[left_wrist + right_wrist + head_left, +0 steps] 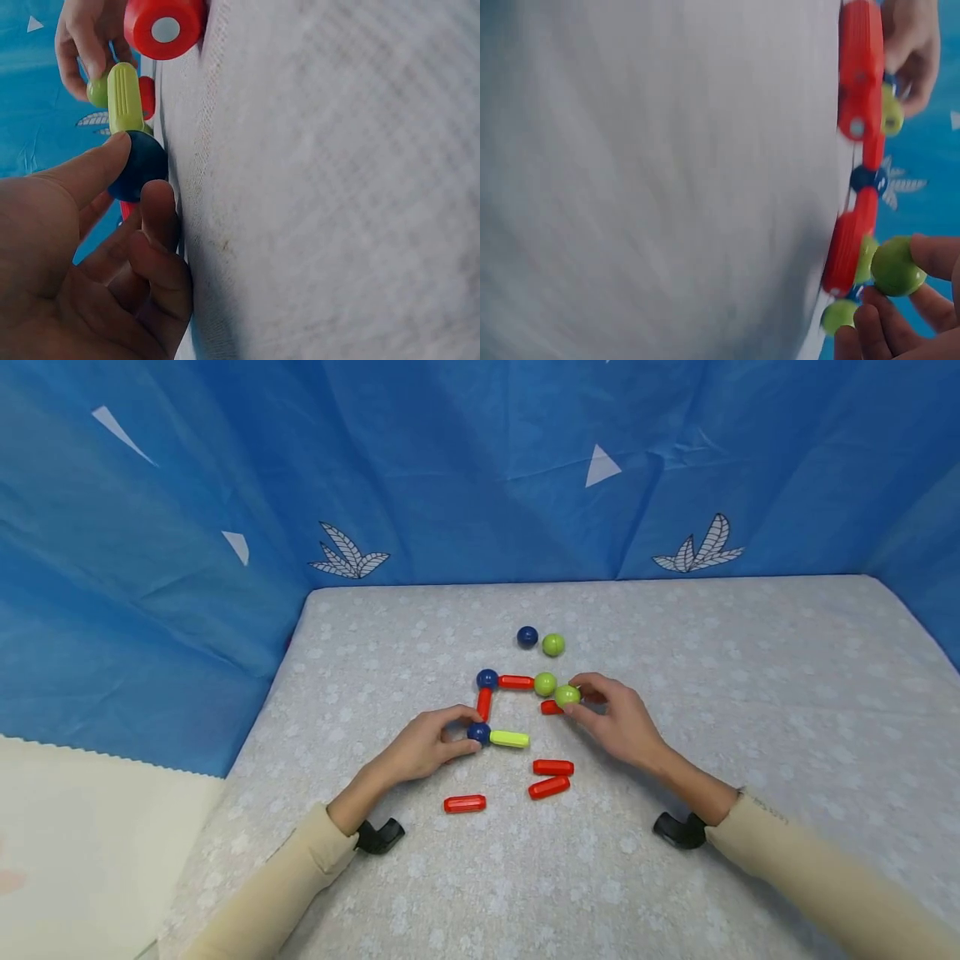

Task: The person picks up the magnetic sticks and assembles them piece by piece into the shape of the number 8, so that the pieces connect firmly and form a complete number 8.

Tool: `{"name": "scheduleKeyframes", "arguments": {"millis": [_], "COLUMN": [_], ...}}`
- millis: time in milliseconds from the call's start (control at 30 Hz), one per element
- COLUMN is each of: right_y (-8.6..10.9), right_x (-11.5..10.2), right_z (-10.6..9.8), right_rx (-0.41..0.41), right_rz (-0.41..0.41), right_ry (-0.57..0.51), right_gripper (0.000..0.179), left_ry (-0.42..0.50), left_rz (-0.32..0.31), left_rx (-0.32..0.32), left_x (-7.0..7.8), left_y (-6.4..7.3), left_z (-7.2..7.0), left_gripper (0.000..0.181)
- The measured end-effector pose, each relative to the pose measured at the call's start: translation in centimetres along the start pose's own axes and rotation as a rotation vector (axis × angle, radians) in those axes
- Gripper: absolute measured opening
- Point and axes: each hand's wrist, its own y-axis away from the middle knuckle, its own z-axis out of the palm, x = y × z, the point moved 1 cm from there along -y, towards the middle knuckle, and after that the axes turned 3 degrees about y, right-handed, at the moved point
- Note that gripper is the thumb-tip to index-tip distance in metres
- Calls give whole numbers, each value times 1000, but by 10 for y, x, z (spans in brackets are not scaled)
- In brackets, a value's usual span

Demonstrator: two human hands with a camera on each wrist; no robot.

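My left hand point(429, 745) pinches a dark blue ball point(478, 733) between thumb and fingers. From that ball a yellow-green rod point(510, 739) points right and a red rod point(484, 703) runs back to another blue ball point(487, 679). A second red rod point(516, 682) links this one to a green ball point(545, 684). Between thumb and fingertips my right hand point(617, 717) holds a separate green ball point(898, 266), close to the linked one. Under it lies a loose red rod point(551, 707), partly hidden by the held ball and hand.
Behind the joined pieces sit a loose blue ball point(527, 637) and a loose green ball point(553, 645). Two red rods point(553, 767) lie nearer me, and one more red rod point(465, 804) lies to their left. Blue cloth point(480, 468) hangs behind the cloth-covered table point(750, 693).
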Motion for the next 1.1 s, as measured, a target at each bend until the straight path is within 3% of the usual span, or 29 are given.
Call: {"name": "scheduleKeyframes", "arguments": {"millis": [467, 1100], "right_y": [25, 26], "right_x": [-10, -14], "right_z": [10, 17], "right_rx": [-167, -191], "right_rz": [-45, -88], "right_ry": [53, 75], "right_gripper": [22, 20], "left_ry": [12, 8], "left_rz": [11, 17], "left_rx": [2, 7], "left_x": [-3, -2], "left_y": [0, -1], "left_z": [-2, 1], "left_gripper": [31, 32]}}
